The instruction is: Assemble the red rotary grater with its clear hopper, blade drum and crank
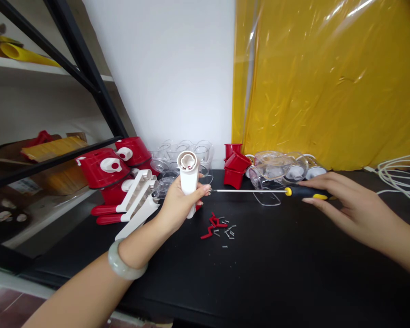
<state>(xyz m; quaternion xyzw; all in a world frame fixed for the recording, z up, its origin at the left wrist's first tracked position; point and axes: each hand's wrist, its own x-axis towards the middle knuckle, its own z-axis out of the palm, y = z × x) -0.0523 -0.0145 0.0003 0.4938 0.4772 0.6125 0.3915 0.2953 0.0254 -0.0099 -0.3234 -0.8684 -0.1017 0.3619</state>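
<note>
My left hand (pixel 182 198) is closed round a white plastic crank handle (pixel 189 181), held upright with its round socket end on top. Between the fingers and thumb of my right hand (pixel 341 202) is the black and yellow grip of a long screwdriver (pixel 297 192). Its thin shaft lies level and points left, the tip reaching my left thumb and fingertips, where the contact is hidden. On the black table below lie small red plastic pieces (pixel 212 224) and several loose screws (pixel 230 231).
White handles with red grips (pixel 131 200) lie at left beside red housings (pixel 104 168). Clear plastic parts (pixel 198 152), red hoppers (pixel 235 166) and more clear parts (pixel 273 166) line the back. White cables (pixel 399 177) coil at right. A black-framed shelf (pixel 78 59) stands left.
</note>
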